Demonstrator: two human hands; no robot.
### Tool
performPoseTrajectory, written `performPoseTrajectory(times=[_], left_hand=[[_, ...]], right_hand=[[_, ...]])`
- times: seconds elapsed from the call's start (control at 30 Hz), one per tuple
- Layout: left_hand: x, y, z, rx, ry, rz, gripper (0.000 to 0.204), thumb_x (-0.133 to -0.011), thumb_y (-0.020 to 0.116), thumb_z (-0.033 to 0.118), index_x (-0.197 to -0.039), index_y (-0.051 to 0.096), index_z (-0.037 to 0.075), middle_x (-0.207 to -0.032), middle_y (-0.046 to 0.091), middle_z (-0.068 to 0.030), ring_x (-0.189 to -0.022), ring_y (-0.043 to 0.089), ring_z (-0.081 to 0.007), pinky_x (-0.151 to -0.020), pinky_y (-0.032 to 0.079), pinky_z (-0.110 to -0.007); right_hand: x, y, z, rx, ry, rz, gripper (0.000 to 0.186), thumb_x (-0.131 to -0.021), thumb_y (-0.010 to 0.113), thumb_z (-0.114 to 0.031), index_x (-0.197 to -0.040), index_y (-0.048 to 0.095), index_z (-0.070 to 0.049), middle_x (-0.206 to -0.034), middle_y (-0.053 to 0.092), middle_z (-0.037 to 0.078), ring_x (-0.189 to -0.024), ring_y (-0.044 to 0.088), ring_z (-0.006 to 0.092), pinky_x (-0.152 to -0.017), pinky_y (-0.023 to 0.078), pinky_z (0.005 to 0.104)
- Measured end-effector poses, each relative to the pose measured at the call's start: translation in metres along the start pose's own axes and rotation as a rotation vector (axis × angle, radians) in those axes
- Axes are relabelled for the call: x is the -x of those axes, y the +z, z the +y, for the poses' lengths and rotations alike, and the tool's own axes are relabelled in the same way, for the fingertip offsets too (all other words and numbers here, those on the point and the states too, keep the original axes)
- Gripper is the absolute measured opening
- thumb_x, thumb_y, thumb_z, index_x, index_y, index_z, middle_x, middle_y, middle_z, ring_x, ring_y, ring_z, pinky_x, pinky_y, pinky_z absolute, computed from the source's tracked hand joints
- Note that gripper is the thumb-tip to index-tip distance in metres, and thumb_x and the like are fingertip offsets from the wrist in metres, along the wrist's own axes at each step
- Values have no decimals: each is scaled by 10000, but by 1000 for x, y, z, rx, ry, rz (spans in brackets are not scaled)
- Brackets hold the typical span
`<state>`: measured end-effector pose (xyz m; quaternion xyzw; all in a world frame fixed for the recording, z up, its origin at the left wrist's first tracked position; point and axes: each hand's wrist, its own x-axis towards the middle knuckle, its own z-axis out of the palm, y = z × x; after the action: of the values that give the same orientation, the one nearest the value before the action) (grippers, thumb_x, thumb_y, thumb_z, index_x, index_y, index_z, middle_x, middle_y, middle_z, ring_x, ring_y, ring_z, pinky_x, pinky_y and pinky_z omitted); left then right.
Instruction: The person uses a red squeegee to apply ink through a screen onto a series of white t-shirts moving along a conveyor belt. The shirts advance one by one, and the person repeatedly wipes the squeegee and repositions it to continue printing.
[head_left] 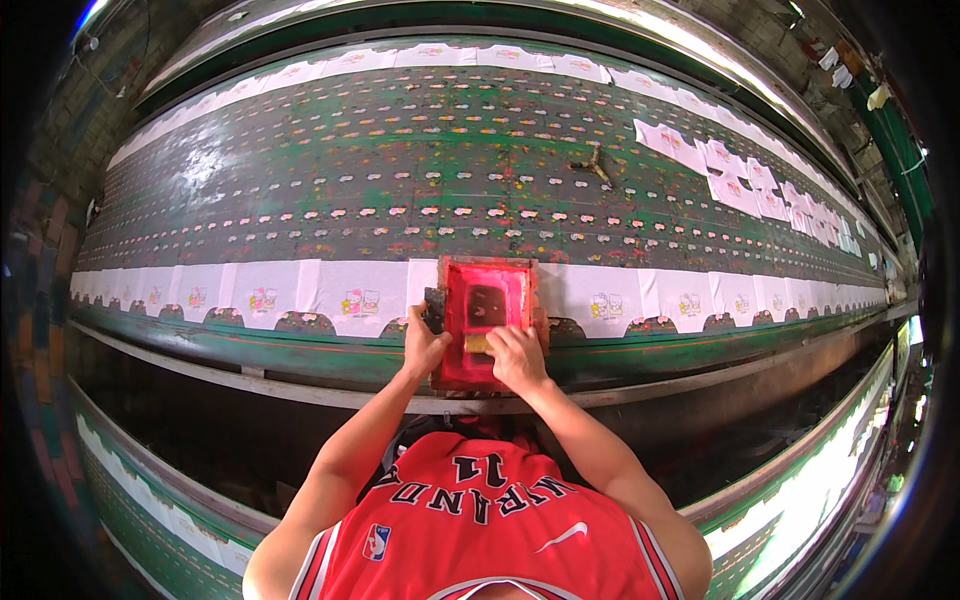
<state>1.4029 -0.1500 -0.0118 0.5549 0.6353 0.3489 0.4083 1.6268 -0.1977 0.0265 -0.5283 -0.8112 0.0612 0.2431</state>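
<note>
A screen printing frame [455, 375] with a pink-red ink-stained mesh lies over one of the white fabric pieces at the near edge of the long table. My left hand [425, 345] is closed on its left side, just below a dark block [435, 308] fixed there. Inside the frame, my right hand [518, 358] grips a small yellowish squeegee [478, 344], pressed near the lower part of the mesh. Above the squeegee a dark window [487, 305] shows in the mesh. What lies under the frame is hidden.
White fabric pieces with cartoon prints [265, 298] line the near edge of the green-black table [340, 225]; more line the far edge. Loose printed pieces [735, 190] lie at the right. A dark branching object [592, 163] rests mid-table. Another table [770, 520] stands behind me.
</note>
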Motion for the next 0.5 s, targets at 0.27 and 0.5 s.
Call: performPoseTrajectory(times=[0.27,0.5], left_hand=[[0,-1,0,-7,-2,-12,812,-741,761,82,-1430,374,-103,-1342,558,-336,-1255,583,-437,-1081,456,-450],[1,-3,5,14,-18,-39,806,-752,758,82,-1432,369,-109,-1339,555,-335,-1268,574,-435,-1084,452,-450]], right_hand=[[-78,15,51,10,82,5,214,-829,753,-93,-1041,730,-107,-1058,738,44,-1064,673,241,-892,441,445],[-89,11,57,-36,127,-22,195,-826,762,-78,-1018,729,-84,-1050,738,56,-1060,677,280,-915,460,486]])
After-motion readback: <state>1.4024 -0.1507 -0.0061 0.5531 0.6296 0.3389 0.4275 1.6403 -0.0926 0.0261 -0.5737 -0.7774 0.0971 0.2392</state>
